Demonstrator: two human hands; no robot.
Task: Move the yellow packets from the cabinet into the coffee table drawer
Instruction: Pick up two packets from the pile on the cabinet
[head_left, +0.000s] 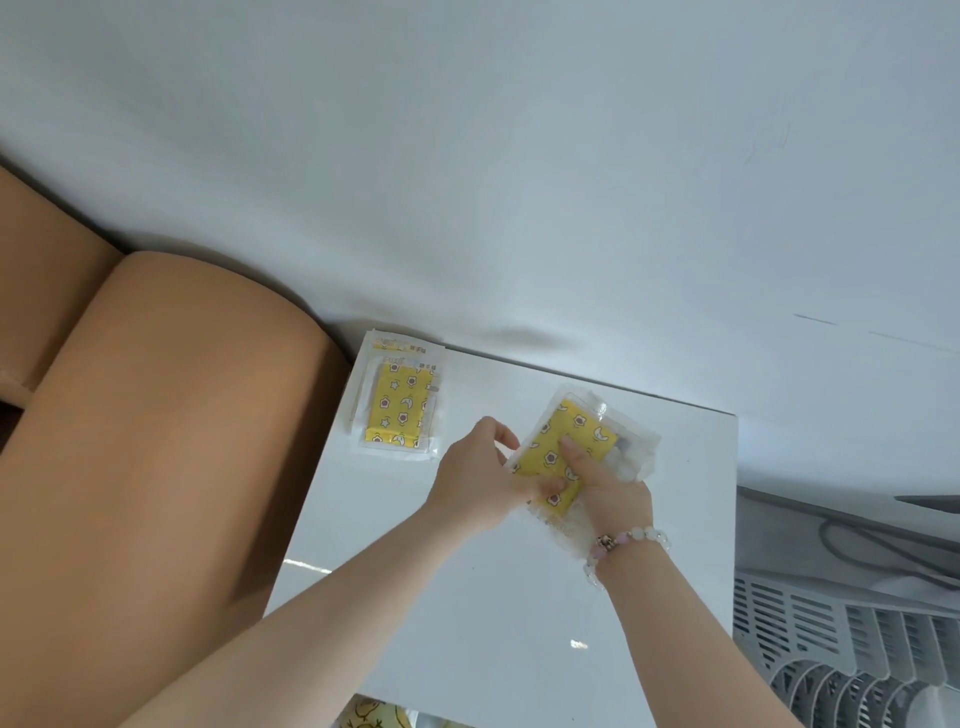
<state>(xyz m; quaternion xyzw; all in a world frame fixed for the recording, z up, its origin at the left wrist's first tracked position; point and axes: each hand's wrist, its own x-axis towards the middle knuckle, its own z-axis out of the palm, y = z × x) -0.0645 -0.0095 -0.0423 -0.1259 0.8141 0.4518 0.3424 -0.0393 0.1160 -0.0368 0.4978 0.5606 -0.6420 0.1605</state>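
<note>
Left of the held stack of yellow packets (558, 457), two more packets (397, 410) lie on the white cabinet top (519, 623). The left hand (478, 483) pinches the stack's near-left edge; the right hand (613, 488) clamps it, thumb on top (slippery wrappers could fan out and drop).

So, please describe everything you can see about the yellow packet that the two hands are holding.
The held packet is a flat yellow item printed with small flowers and moons, sealed in a clear, crinkly plastic wrapper that extends past it on all sides. It is tilted, its far end pointing up and to the right, above the white cabinet top. The right hand grips its near end, thumb pressed on the front; the left hand pinches its left edge. It is apart from the packets lying flat farther left.
</note>
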